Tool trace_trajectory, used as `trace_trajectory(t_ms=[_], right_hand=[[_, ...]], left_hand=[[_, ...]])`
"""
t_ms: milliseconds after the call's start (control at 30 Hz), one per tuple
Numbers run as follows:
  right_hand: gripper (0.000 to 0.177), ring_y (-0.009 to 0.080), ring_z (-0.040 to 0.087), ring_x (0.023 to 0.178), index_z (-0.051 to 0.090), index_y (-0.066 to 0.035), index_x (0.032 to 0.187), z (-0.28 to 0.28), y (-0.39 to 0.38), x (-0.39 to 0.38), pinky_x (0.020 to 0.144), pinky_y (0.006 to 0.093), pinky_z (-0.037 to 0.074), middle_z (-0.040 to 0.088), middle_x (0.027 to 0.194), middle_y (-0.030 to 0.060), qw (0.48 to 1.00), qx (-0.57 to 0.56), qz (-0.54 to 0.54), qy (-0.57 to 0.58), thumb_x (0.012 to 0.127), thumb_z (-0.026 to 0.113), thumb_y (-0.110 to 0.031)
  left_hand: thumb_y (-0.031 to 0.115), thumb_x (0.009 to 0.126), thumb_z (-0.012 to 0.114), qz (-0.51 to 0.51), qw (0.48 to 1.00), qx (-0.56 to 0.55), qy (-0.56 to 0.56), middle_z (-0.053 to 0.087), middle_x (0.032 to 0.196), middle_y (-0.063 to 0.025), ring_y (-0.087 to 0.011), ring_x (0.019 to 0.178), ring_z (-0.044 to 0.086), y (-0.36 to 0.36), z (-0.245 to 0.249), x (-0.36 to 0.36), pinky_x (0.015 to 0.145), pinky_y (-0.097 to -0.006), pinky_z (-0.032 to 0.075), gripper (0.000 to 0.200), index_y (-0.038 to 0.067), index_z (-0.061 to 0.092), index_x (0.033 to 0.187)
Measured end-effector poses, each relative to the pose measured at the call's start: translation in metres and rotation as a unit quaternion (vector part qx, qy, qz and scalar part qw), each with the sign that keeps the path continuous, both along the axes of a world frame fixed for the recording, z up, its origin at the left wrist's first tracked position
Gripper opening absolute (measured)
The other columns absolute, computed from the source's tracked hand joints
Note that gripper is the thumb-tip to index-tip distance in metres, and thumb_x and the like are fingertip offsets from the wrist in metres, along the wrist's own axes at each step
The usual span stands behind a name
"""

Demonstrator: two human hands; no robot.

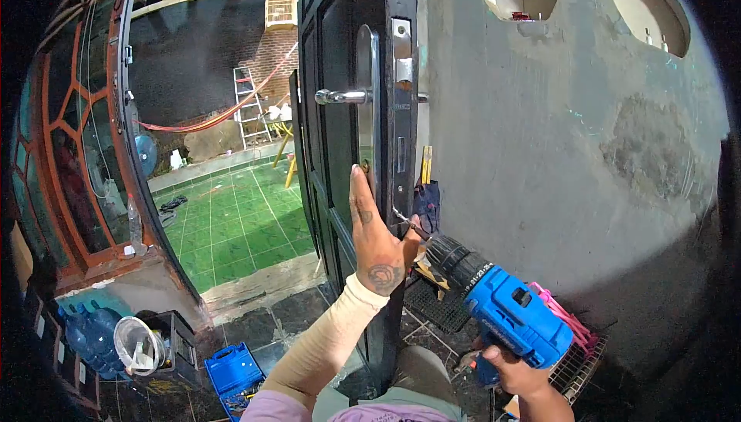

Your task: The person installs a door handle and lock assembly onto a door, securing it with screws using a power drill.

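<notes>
A black door (pixel 336 59) stands open with its edge toward me, fitted with a silver lever handle (pixel 343 96) and a metal lock plate (pixel 401 125). My left hand (pixel 378 241) lies against the door below the handle, fingers stretched upward and thumb at the edge's far side. In my right hand (pixel 517 372) is a blue cordless drill (pixel 517 314), gripped by its handle. Its black chuck (pixel 455 260) points up and left, and the thin bit (pixel 403 217) reaches the door edge just under the lock plate. Whether the bit is inside the wood cannot be made out.
An open blue case (pixel 234 376) lies on the floor, near a black crate (pixel 181 349) and a blue water bottle (pixel 93 337). A pink item (pixel 567 318) rests on a wire rack at right. Beyond the doorway are green tiles (pixel 231 221) and a ladder (pixel 248 109).
</notes>
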State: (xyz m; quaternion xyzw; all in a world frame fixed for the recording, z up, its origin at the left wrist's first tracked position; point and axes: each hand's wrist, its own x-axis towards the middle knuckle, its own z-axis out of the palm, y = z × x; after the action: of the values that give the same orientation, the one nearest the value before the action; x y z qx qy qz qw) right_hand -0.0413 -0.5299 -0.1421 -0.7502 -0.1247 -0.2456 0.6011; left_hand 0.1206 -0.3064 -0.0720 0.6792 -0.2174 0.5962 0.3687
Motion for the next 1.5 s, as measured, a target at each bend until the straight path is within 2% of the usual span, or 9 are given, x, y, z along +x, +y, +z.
trace_trajectory(t_ms=[400, 500, 667, 800, 1100, 1200, 1267, 1367, 1500], right_hand=[[0.053, 0.0256, 0.062, 0.083, 0.068, -0.005, 0.102, -0.014, -0.007, 0.004, 0.070, 0.0357, 0.048, 0.062, 0.099, 0.0117, 0.992, -0.117, -0.033, -0.012, 0.069, 0.088, -0.041], [0.036, 0.0230, 0.066, 0.081, 0.067, -0.003, 0.100, 0.001, -0.006, 0.000, 0.072, 0.0358, 0.052, 0.067, 0.091, 0.0097, 0.981, -0.186, -0.035, -0.052, 0.079, 0.081, -0.029], [0.046, 0.0267, 0.060, 0.078, 0.070, -0.009, 0.098, -0.015, -0.007, 0.004, 0.065, 0.0382, 0.045, 0.064, 0.094, 0.0108, 0.984, -0.169, -0.033, -0.034, 0.066, 0.089, -0.036], [0.045, 0.0272, 0.058, 0.072, 0.071, -0.011, 0.098, -0.012, -0.011, 0.001, 0.059, 0.0412, 0.042, 0.064, 0.093, 0.0108, 0.974, -0.224, -0.030, -0.016, 0.065, 0.087, -0.038], [0.047, 0.0293, 0.061, 0.071, 0.070, -0.012, 0.100, 0.050, -0.001, -0.007, 0.061, 0.0414, 0.046, 0.060, 0.094, 0.0123, 0.900, -0.377, -0.100, -0.192, 0.068, 0.084, -0.045], [0.041, 0.0219, 0.060, 0.085, 0.063, -0.004, 0.107, 0.062, 0.011, -0.015, 0.081, 0.0370, 0.045, 0.062, 0.094, 0.0068, 0.937, -0.305, -0.061, -0.156, 0.077, 0.077, -0.028], [0.042, 0.0221, 0.060, 0.085, 0.061, -0.004, 0.108, 0.066, 0.017, -0.014, 0.081, 0.0371, 0.045, 0.061, 0.095, 0.0069, 0.964, -0.212, -0.022, -0.157, 0.077, 0.076, -0.028], [0.040, 0.0309, 0.061, 0.078, 0.071, -0.012, 0.101, 0.070, 0.020, -0.009, 0.066, 0.0413, 0.046, 0.064, 0.100, 0.0141, 0.940, -0.256, -0.070, -0.215, 0.072, 0.082, -0.037], [0.040, 0.0328, 0.059, 0.086, 0.071, -0.011, 0.101, 0.070, 0.014, -0.020, 0.071, 0.0416, 0.045, 0.065, 0.100, 0.0131, 0.963, -0.260, -0.043, -0.062, 0.071, 0.082, -0.034]], left_hand=[[0.029, 0.079, 0.072, 0.000, 1.000, 0.004, -0.013, 0.027, 0.149, -0.0321, -0.0458, 0.139, 0.030, -0.004, -0.003, 0.009, 0.116, -0.0463, 0.024, 0.100, -0.009, 0.012, 0.150], [0.025, 0.078, 0.072, 0.001, 1.000, -0.002, -0.010, 0.028, 0.149, -0.0318, -0.0453, 0.138, 0.031, -0.007, -0.002, 0.009, 0.116, -0.0458, 0.024, 0.099, -0.008, 0.013, 0.150], [0.015, 0.073, 0.073, 0.010, 1.000, -0.014, -0.001, 0.029, 0.148, -0.0308, -0.0440, 0.137, 0.032, -0.012, -0.001, 0.009, 0.116, -0.0444, 0.026, 0.100, -0.007, 0.014, 0.150], [0.013, 0.071, 0.073, 0.000, 1.000, -0.016, 0.000, 0.029, 0.148, -0.0304, -0.0437, 0.138, 0.032, -0.012, -0.001, 0.008, 0.116, -0.0440, 0.026, 0.100, -0.006, 0.014, 0.151], [0.014, 0.074, 0.070, -0.002, 1.000, -0.016, 0.015, 0.026, 0.150, -0.0310, -0.0451, 0.139, 0.029, -0.012, -0.001, 0.007, 0.117, -0.0461, 0.023, 0.099, -0.006, 0.012, 0.151], [0.010, 0.073, 0.068, -0.014, 1.000, -0.014, 0.017, 0.024, 0.151, -0.0318, -0.0463, 0.140, 0.027, -0.012, -0.001, 0.007, 0.118, -0.0473, 0.023, 0.099, -0.007, 0.010, 0.151], [0.001, 0.069, 0.063, -0.015, 1.000, 0.000, 0.011, 0.020, 0.152, -0.0330, -0.0473, 0.142, 0.024, -0.011, 0.000, 0.005, 0.119, -0.0483, 0.023, 0.099, -0.009, 0.007, 0.150], [0.001, 0.067, 0.062, -0.023, 1.000, -0.007, 0.012, 0.019, 0.152, -0.0334, -0.0473, 0.142, 0.023, -0.011, -0.001, 0.007, 0.119, -0.0485, 0.022, 0.100, -0.009, 0.008, 0.151], [0.001, 0.066, 0.061, -0.028, 1.000, -0.004, 0.007, 0.018, 0.152, -0.0333, -0.0475, 0.142, 0.022, -0.009, -0.002, 0.008, 0.119, -0.0487, 0.022, 0.101, -0.009, 0.007, 0.151]])
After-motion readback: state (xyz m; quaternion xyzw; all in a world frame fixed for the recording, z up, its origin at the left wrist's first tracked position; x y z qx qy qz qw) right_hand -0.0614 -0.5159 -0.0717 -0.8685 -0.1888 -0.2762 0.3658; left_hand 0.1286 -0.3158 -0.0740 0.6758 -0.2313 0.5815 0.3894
